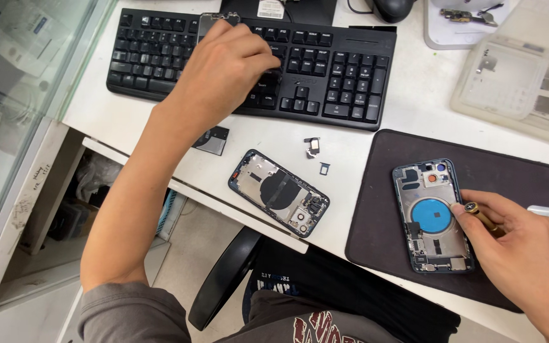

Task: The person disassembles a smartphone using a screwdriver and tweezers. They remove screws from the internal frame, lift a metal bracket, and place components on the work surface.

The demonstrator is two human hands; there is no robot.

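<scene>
Fingers of the right hand [523, 254] pinch a slim brass-tipped screwdriver [481, 216], its tip beside an opened phone housing [432, 216] with a blue ring, lying on a dark, matte, rounded mat [382, 241] at near right. Fingers of the left hand [223, 70] curl over a thin glossy phone screen [206, 24] resting on a black keyboard [344, 70] at far left; whether they grip it cannot be told. A second dark housing [279, 192] lies tilted on the smooth white counter [408, 111]. Translucent plastic parts trays [516, 82] sit far right; a glass panel [14, 57] stands left.
</scene>
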